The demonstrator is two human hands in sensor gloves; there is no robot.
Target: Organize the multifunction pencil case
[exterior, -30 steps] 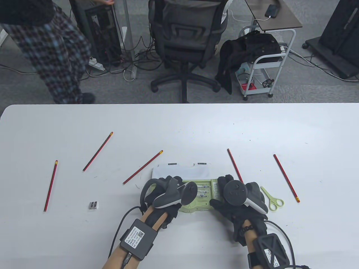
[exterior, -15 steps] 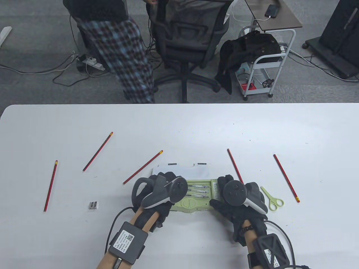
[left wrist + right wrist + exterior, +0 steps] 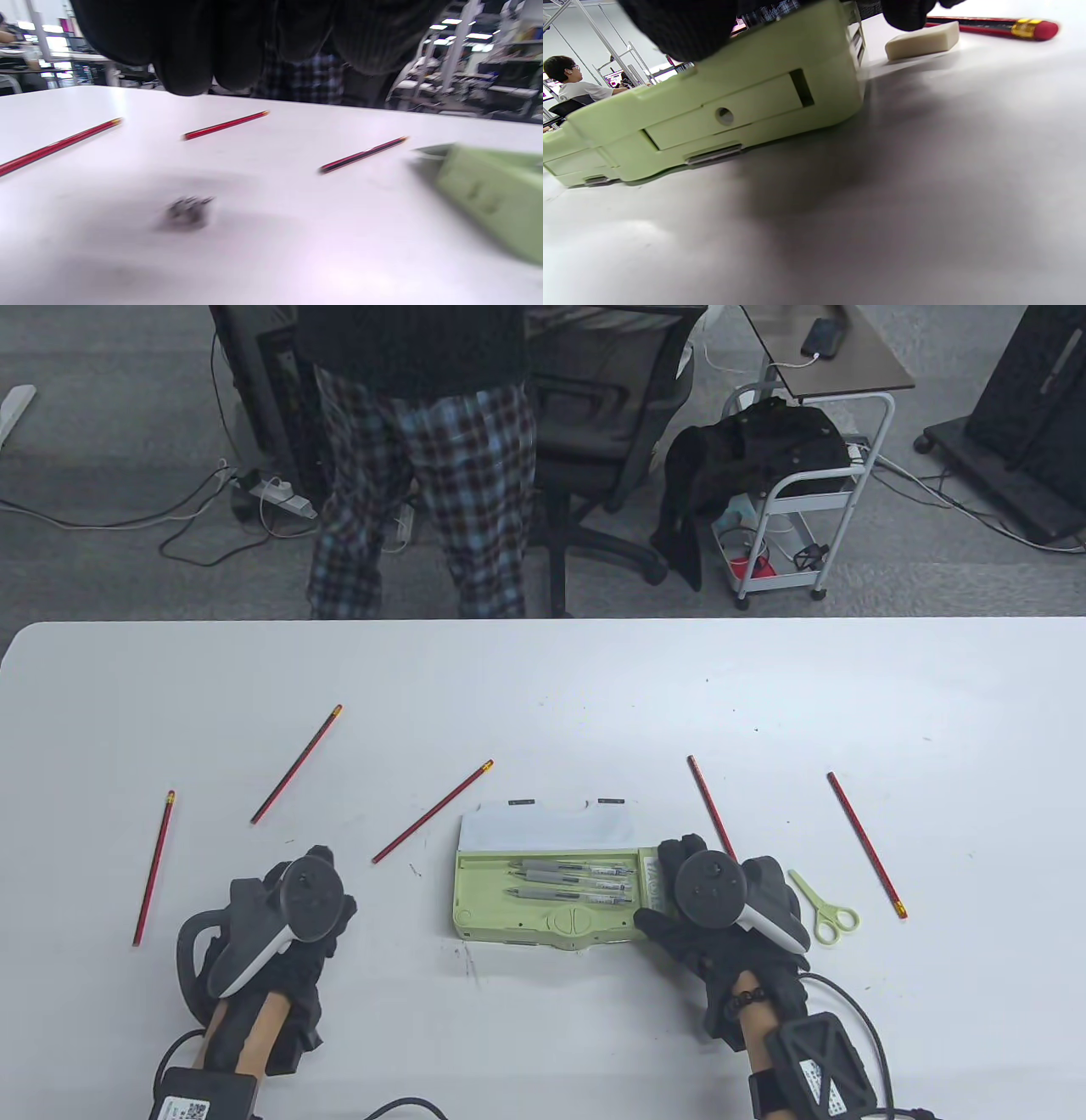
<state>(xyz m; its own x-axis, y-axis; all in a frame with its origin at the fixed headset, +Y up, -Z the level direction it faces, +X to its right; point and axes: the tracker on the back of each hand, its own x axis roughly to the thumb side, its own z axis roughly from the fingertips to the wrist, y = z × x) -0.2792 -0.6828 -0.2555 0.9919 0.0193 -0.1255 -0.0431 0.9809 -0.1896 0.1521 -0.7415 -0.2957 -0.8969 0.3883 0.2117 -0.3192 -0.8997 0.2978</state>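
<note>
5 red pencils lie scattered on the table around the open green case, which sits front-centre with 3 pens in its tray. The right hand grips the case's right end, thumb on the near edge. The left hand hovers well left of the case over a small sharpener, fingers loosely curled, holding nothing. Scissors lie just right of the right hand; an eraser lies beside the case.
</note>
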